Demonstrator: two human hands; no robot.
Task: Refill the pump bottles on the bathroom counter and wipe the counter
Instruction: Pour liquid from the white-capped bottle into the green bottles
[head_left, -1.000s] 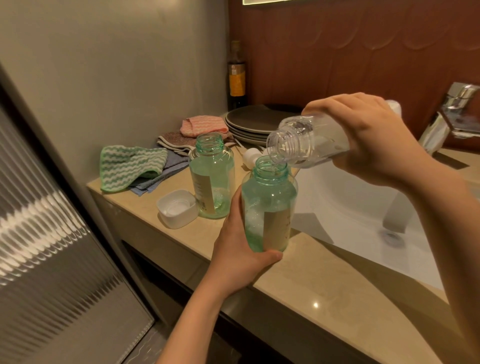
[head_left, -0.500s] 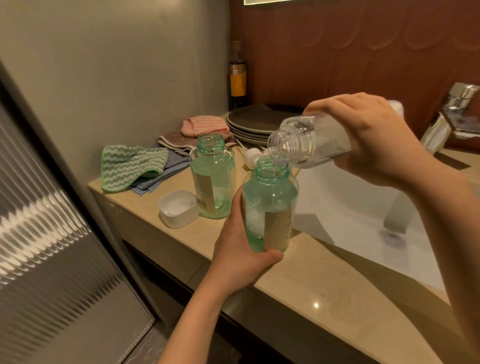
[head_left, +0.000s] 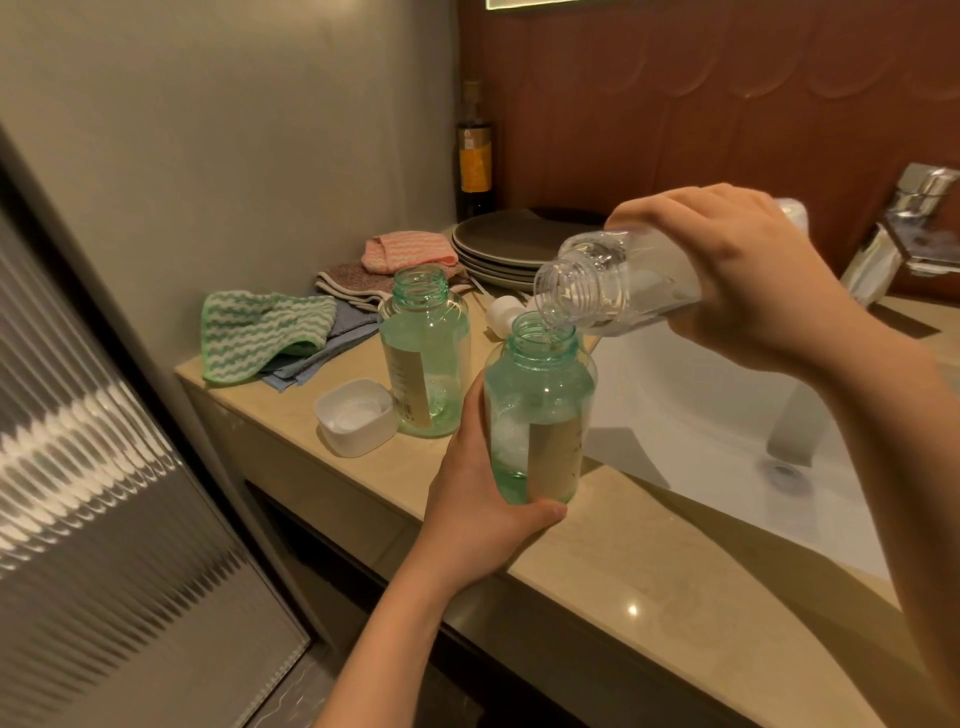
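Pump bottle (head_left: 537, 415), green, neck uncapped: the left hand (head_left: 478, 509) wraps its lower body, fingers curled round it, at the front edge of the counter (head_left: 623, 571). Resting or lifted, cannot tell. The right hand (head_left: 737, 275) grips a clear refill bottle (head_left: 597, 286), tipped mouth-down just above the green neck. Foam shows inside the green one.

Step judged: refilling, first of two. A second green bottle (head_left: 423, 358) stands just behind, also uncapped.

Next move calls for righting the clear bottle without drips, then shifting to the second. A green striped cloth (head_left: 260, 332) lies near the wall, wiping not yet begun.
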